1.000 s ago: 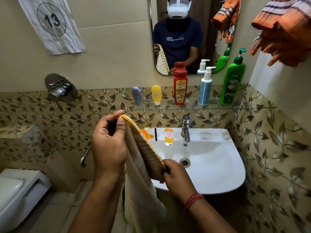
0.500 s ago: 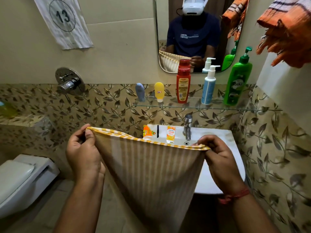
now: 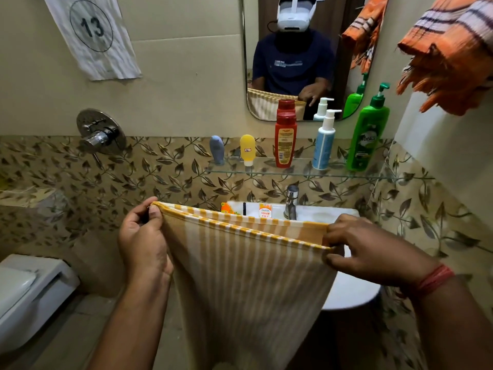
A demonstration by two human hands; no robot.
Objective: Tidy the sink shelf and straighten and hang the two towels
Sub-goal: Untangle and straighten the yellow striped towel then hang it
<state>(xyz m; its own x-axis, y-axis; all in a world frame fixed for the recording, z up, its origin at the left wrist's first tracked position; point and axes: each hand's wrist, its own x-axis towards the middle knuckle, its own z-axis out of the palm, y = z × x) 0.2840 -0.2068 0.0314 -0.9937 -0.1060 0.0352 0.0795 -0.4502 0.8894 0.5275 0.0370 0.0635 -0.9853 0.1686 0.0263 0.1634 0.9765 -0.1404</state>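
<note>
The striped towel point(image 3: 248, 276) hangs in front of the sink point(image 3: 346, 287), stretched by its top edge between both hands. The left hand point(image 3: 145, 241) pinches the left corner between thumb and fingers; the right hand point(image 3: 368, 247) pinches the right corner, fingers curled over the hem. It looks soft, light and limp, folded double and sagging slightly along the top, so the corners seem the best hold for keeping it flat. A second, orange towel point(image 3: 450, 54) sits bunched high at the far right, above the glass shelf point(image 3: 400, 176).
</note>
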